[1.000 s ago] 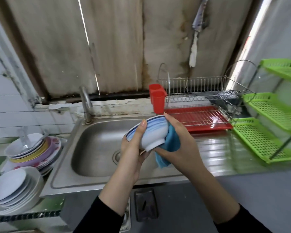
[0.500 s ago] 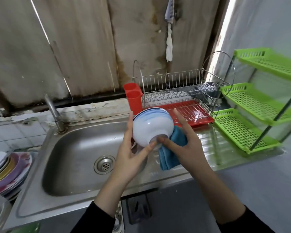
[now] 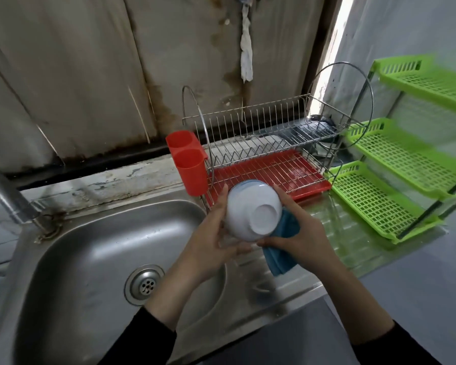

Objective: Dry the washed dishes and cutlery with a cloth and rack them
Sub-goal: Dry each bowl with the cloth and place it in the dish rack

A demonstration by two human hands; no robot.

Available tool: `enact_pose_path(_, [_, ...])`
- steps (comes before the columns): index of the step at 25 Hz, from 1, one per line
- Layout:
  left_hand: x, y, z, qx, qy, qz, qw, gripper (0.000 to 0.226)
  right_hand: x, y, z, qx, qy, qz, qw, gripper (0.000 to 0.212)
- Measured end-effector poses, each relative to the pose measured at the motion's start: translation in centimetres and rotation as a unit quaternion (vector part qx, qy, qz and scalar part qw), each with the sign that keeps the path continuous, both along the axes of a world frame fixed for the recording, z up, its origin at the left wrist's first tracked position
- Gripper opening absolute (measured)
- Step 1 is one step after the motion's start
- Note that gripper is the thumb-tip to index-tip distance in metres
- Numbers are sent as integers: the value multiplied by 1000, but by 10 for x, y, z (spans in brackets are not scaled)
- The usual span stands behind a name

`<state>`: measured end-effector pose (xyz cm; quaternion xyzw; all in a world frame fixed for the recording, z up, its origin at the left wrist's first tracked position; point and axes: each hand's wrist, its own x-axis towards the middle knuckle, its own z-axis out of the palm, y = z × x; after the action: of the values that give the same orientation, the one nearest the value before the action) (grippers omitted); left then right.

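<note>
Now the bowl (image 3: 250,210) is gripped base-up by both hands, left hand (image 3: 211,238) and right hand (image 3: 304,239); cloth (image 3: 282,248) seemingly pinned beneath the right.

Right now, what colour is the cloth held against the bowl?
Blue cloth; the head view shows it.

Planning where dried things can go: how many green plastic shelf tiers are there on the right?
3, stacked in steps right of the wire dish rack: top tier, middle tier, bottom tier on the counter. The top one is cut off by the frame edge; more could sit above.
</note>
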<state>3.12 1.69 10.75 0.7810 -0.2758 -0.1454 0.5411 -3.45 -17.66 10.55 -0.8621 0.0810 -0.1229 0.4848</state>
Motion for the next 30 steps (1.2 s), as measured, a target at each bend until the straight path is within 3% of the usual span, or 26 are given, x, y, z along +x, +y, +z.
enact_pose_path(2, [13, -7, -9, 63, -86, 4, 994, 109, 8, -12, -9, 8, 26, 4, 1000, 104])
enact_pose_path(5, [28, -26, -22, 100, -123, 7, 987, 110, 27, -30, -19, 15, 63, 13, 998, 102])
enact_pose_path(9, [43, -56, -34, 136, -115, 25, 984, 123, 57, -59, -22, 13, 95, 29, 995, 105])
enact_pose_path(15, [71, -94, -48, 106, -98, 119, 982, 113, 116, -94, -16, -50, 134, 83, 986, 103])
enact_pose_path(22, [100, -112, -81, 61, -42, 289, 954, 106, 188, -99, -6, -191, 179, 197, 945, 82])
enact_pose_path(24, [104, -112, -84, 59, -32, 320, 945, 102, 205, -96, -7, -216, 200, 234, 927, 62])
enact_pose_path(26, [108, -110, -88, 72, -27, 347, 935, 100, 218, -93, -14, -194, 220, 255, 921, 47])
enact_pose_path(30, [111, -111, -89, 140, -46, 388, 910, 104, 233, -88, -27, -142, 261, 256, 920, 55])
